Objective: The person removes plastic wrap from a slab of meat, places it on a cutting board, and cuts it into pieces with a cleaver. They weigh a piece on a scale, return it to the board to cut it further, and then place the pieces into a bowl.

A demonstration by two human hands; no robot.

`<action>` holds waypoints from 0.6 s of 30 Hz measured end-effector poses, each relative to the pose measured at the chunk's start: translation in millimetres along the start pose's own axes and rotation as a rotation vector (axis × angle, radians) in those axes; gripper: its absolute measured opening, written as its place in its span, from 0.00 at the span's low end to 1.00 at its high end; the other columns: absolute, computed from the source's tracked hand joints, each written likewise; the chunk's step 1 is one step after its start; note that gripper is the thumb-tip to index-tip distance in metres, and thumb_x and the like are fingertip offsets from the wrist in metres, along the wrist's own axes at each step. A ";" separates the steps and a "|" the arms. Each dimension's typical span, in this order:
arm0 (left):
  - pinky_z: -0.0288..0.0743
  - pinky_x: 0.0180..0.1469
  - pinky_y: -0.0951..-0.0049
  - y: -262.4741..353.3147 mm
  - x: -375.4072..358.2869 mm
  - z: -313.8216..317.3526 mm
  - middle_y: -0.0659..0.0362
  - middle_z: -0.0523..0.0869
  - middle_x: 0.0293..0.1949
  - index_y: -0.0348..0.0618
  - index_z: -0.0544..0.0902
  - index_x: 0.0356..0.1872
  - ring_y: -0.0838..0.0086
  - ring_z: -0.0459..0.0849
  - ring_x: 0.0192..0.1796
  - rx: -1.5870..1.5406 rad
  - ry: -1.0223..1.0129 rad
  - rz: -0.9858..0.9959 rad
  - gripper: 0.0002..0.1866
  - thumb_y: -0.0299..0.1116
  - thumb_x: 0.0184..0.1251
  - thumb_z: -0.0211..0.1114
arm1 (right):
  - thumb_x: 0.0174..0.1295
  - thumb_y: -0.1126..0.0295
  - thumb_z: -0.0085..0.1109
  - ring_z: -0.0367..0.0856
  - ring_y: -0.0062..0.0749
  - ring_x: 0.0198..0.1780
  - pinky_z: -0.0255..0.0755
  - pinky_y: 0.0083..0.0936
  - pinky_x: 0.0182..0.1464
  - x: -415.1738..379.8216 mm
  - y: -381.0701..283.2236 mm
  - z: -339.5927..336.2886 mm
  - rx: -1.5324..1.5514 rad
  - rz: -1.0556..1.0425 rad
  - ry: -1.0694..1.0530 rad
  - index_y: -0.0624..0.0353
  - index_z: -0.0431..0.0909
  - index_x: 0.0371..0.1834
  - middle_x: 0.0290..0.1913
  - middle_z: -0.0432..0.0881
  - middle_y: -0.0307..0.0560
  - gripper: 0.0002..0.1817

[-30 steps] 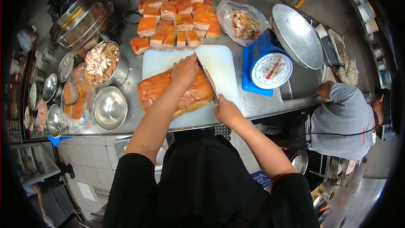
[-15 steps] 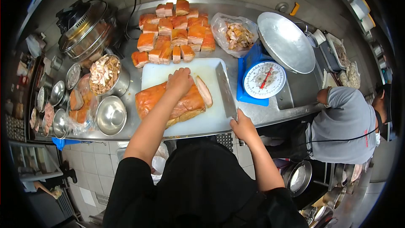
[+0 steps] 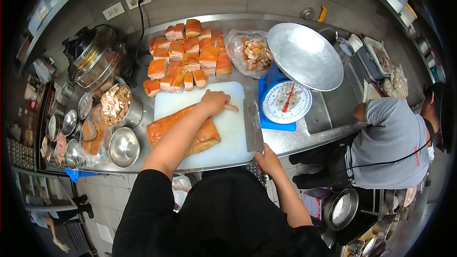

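One long steel counter (image 3: 291, 146) runs under everything here, with a person in gray (image 3: 390, 143) bent at its right end. A white board (image 3: 228, 135) lies near the counter's front edge. Just beyond it, rows of cut pork pieces (image 3: 190, 59) sit close together, browned skin mostly uppermost. To their left stands a glass-walled cooker (image 3: 95, 64). The slab (image 3: 178, 126) of pork rests skin up on the left part of the board, one end reaching past the board's left side.

To the right, a round metal pan (image 3: 304, 54) tops a blue scale (image 3: 287, 102); between it and the pieces is a clear bag (image 3: 234, 47) of scraps. Left of the board are a steel pot (image 3: 135, 114) heaped with chopped meat and, nearer the front, a bare steel bowl (image 3: 124, 147).

A broad knife (image 3: 252, 126) points away along the board's right side; whether the blade touches the board, I cannot tell. The right hand (image 3: 269, 161) is closed around its handle. The left hand (image 3: 214, 102), partly open with fingers bent downward, is over a thin slice (image 3: 232, 108) beyond the slab; how firmly it grips is hidden.
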State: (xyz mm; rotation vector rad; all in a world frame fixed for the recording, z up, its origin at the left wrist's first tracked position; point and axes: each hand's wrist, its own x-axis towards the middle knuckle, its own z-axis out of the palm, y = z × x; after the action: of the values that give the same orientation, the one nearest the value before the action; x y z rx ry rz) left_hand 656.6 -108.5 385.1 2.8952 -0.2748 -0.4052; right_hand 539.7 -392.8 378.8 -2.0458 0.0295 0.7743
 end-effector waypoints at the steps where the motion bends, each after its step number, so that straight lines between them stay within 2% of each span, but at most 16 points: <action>1: 0.72 0.55 0.52 -4.8 10.4 1.4 0.54 0.85 0.43 0.50 0.85 0.40 0.54 0.83 0.49 -0.064 0.082 -0.046 0.10 0.42 0.67 0.62 | 0.66 0.67 0.52 0.77 0.32 0.14 0.72 0.31 0.20 -1.6 -1.6 -1.3 0.012 -0.001 -0.002 0.62 0.69 0.53 0.19 0.78 0.48 0.16; 2: 0.72 0.55 0.52 -7.8 21.8 3.6 0.54 0.85 0.43 0.50 0.85 0.40 0.54 0.83 0.49 -0.060 0.086 -0.047 0.10 0.42 0.67 0.62 | 0.63 0.68 0.51 0.78 0.35 0.14 0.74 0.33 0.22 -2.2 -2.1 -2.2 0.022 -0.002 -0.005 0.63 0.70 0.50 0.21 0.79 0.50 0.15; 4: 0.75 0.51 0.53 -3.9 38.4 0.1 0.52 0.86 0.46 0.49 0.85 0.44 0.51 0.83 0.51 -0.177 0.288 -0.067 0.11 0.42 0.68 0.61 | 0.64 0.67 0.51 0.77 0.34 0.14 0.73 0.32 0.20 2.5 5.1 -2.4 0.009 -0.009 -0.013 0.62 0.70 0.50 0.20 0.78 0.48 0.15; 5: 0.76 0.53 0.55 -3.0 45.3 -0.1 0.52 0.86 0.50 0.50 0.85 0.49 0.52 0.83 0.55 -0.192 0.230 -0.109 0.13 0.39 0.69 0.60 | 0.64 0.67 0.51 0.77 0.33 0.14 0.72 0.31 0.20 4.0 8.5 -2.4 0.022 -0.015 -0.019 0.62 0.70 0.50 0.20 0.78 0.47 0.15; 6: 0.76 0.53 0.55 -5.0 46.3 0.6 0.52 0.86 0.50 0.50 0.85 0.49 0.52 0.83 0.55 -0.192 0.225 -0.116 0.13 0.39 0.69 0.60 | 0.65 0.67 0.52 0.77 0.31 0.14 0.71 0.30 0.19 4.1 9.1 -2.7 0.034 -0.017 -0.026 0.61 0.70 0.50 0.20 0.77 0.46 0.14; 8: 0.77 0.55 0.58 -7.8 44.6 8.4 0.51 0.87 0.51 0.50 0.85 0.53 0.55 0.84 0.55 -0.273 0.417 -0.117 0.15 0.36 0.68 0.62 | 0.65 0.67 0.52 0.76 0.30 0.15 0.70 0.29 0.19 3.8 10.4 -5.0 0.043 -0.002 -0.040 0.61 0.70 0.50 0.19 0.77 0.45 0.14; 9: 0.77 0.55 0.58 -12.7 37.0 8.2 0.51 0.87 0.51 0.50 0.85 0.53 0.55 0.84 0.55 -0.277 0.410 -0.130 0.15 0.36 0.68 0.62 | 0.65 0.67 0.52 0.76 0.30 0.15 0.70 0.28 0.19 2.0 9.9 -7.0 0.052 0.007 -0.044 0.60 0.70 0.50 0.19 0.76 0.44 0.14; 11: 0.76 0.58 0.61 -36.2 4.2 -6.5 0.51 0.86 0.54 0.48 0.83 0.56 0.59 0.84 0.55 -0.483 0.469 -0.104 0.16 0.34 0.68 0.62 | 0.66 0.67 0.53 0.76 0.29 0.15 0.69 0.27 0.19 -4.6 8.2 -15.4 0.037 0.012 -0.102 0.60 0.71 0.51 0.19 0.76 0.43 0.13; 14: 0.75 0.57 0.71 -72.7 -74.7 -2.5 0.56 0.87 0.49 0.40 0.83 0.53 0.71 0.84 0.52 -0.810 0.703 -0.170 0.15 0.34 0.69 0.65 | 0.65 0.67 0.54 0.76 0.29 0.16 0.69 0.27 0.20 -12.3 -5.9 -31.6 -0.044 -0.013 -0.184 0.60 0.72 0.54 0.20 0.77 0.44 0.15; 16: 0.75 0.54 0.72 -83.9 -137.1 -1.8 0.57 0.88 0.44 0.41 0.84 0.50 0.72 0.83 0.48 -0.768 0.820 -0.369 0.11 0.33 0.71 0.63 | 0.64 0.66 0.55 0.79 0.33 0.17 0.73 0.30 0.24 -8.8 -19.3 -39.5 -0.217 -0.060 -0.257 0.60 0.72 0.56 0.22 0.80 0.49 0.19; 17: 0.75 0.51 0.74 -98.9 -159.3 14.7 0.58 0.88 0.41 0.41 0.84 0.49 0.75 0.83 0.45 -0.804 0.888 -0.447 0.11 0.33 0.72 0.63 | 0.62 0.64 0.55 0.86 0.47 0.27 0.79 0.40 0.36 -2.7 -27.5 -41.9 -0.316 -0.074 -0.293 0.60 0.72 0.59 0.30 0.85 0.60 0.22; 18: 0.76 0.48 0.75 -91.0 -181.1 13.1 0.60 0.87 0.39 0.40 0.84 0.49 0.78 0.82 0.41 -0.840 0.905 -0.554 0.11 0.33 0.72 0.63 | 0.62 0.64 0.55 0.86 0.47 0.27 0.79 0.40 0.36 7.2 -32.7 -40.2 -0.326 -0.082 -0.303 0.60 0.72 0.59 0.30 0.85 0.60 0.22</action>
State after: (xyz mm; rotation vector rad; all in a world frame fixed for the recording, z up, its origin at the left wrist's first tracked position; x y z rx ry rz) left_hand 495.7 14.9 397.4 1.9802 0.6754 0.5930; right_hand 576.1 -402.9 414.9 -2.1918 -0.3717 1.0852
